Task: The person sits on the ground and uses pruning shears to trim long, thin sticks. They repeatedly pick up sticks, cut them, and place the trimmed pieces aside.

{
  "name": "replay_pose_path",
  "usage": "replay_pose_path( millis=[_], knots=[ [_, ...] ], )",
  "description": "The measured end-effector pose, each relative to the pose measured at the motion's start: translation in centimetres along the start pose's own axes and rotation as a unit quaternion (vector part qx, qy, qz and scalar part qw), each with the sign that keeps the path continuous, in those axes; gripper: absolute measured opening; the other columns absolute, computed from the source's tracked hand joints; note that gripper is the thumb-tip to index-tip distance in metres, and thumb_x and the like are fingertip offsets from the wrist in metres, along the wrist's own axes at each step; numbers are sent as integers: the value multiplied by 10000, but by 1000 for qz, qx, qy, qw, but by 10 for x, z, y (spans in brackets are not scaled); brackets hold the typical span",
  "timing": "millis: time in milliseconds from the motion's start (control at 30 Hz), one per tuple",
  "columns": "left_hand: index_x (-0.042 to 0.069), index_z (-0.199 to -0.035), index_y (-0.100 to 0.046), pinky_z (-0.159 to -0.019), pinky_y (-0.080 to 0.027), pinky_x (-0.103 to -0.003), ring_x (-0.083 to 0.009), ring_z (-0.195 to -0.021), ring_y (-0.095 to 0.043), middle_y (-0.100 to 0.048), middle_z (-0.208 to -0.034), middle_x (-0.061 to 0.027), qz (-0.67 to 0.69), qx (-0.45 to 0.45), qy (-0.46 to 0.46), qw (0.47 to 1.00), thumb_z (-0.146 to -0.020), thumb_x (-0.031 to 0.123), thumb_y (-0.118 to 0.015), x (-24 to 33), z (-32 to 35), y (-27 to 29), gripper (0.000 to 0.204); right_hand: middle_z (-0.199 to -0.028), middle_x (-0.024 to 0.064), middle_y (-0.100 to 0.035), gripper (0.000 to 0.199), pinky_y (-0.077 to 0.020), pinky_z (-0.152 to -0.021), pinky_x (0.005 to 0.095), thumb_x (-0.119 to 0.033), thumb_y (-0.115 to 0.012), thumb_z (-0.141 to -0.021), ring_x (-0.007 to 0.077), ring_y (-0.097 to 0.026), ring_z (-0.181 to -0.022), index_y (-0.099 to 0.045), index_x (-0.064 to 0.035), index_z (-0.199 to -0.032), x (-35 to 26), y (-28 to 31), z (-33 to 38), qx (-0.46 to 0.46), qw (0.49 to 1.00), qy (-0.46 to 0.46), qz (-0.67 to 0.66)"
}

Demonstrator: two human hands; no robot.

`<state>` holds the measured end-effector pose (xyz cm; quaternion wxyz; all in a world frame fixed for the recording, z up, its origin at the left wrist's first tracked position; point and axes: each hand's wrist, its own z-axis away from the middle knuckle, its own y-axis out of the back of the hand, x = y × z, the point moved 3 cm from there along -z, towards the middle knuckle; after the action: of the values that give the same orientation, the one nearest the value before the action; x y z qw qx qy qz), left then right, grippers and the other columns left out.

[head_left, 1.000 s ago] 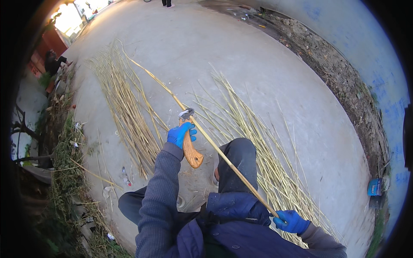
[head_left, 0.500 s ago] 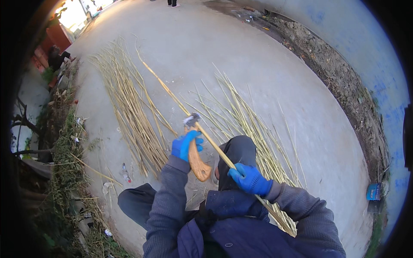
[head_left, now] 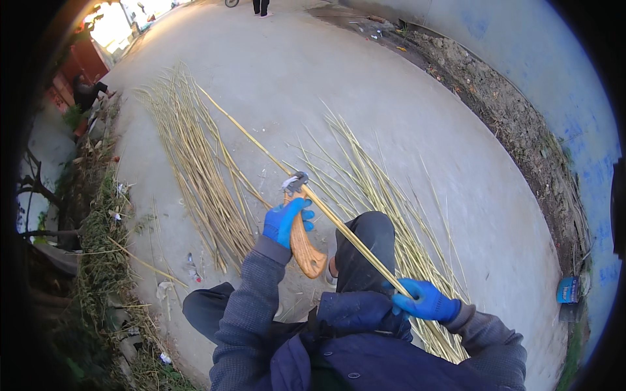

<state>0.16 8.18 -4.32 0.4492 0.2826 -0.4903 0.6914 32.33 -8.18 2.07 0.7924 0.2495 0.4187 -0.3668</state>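
Blue-gloved, the left hand (head_left: 287, 220) is closed round a curved wooden handle (head_left: 305, 251) and the right hand (head_left: 425, 301) grips a long stalk (head_left: 352, 238), which slants up and away through or against the handle's metal head (head_left: 297, 182). The step in hand looks like stripping the stalk, so the next move calls for a steady handle and an even pull. Beyond, a browner pile (head_left: 203, 186) and a greener pile (head_left: 411, 251) flank it on the pavement (head_left: 313, 72).

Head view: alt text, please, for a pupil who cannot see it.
A blue-gloved left hand holds a wooden-handled tool, its metal head against a long stalk gripped by the right hand, also gloved. Stalks lie in two piles on the ground.
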Motion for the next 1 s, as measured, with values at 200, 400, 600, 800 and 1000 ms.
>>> replay_pose_path(
  millis=[200, 400, 600, 800, 1000],
  knots=[
    [-43, -1240, -568, -684, -571, -335, -226, -835, -659, -665, -1078, -156, -5, -30, 63, 998, -887, 286, -691, -24, 29, -29, 498, -709, 32, -597, 356, -491, -516, 259, -346, -480, -1004, 101, -586, -579, -591, -51, -1170, -59, -1, -103, 55, 997, 12, 43],
    [-32, -1175, -628, -653, -573, -332, -244, -764, -673, -686, -953, -168, -67, -114, 66, 989, -860, 305, -712, -19, 4, -32, 468, -668, 36, -562, 332, -492, -522, 273, -345, -444, -1006, 118, -575, -565, -631, -72, -1032, -39, -6, -55, 134, 991, -13, -22],
    [-44, -1263, -562, -779, -565, -356, -252, -984, -638, -644, -1132, -158, -2, 25, 5, 1000, -870, 289, -700, 6, -47, 2, 533, -713, 67, -620, 298, -510, -601, 274, -294, -473, -996, 118, -616, -618, -642, -64, -1082, 23, -29, 51, 63, 993, -96, -37],
    [-49, -1207, -584, -714, -573, -344, -242, -892, -656, -659, -1064, -153, -46, 62, -15, 997, -873, 260, -692, 13, -72, 39, 468, -757, 31, -648, 277, -528, -628, 274, -252, -503, -996, 107, -622, -629, -641, -56, -1134, 81, -12, 106, 42, 992, -109, 46],
    [-49, -1118, -611, -608, -589, -349, -245, -745, -681, -674, -908, -170, -31, 28, -3, 999, -894, 206, -677, -23, -25, -21, 346, -872, 84, -666, 413, -539, -642, 276, -300, -487, -1017, 133, -644, -720, -500, 1, -1300, 28, 28, 11, 46, 996, -36, -67]
  ],
)
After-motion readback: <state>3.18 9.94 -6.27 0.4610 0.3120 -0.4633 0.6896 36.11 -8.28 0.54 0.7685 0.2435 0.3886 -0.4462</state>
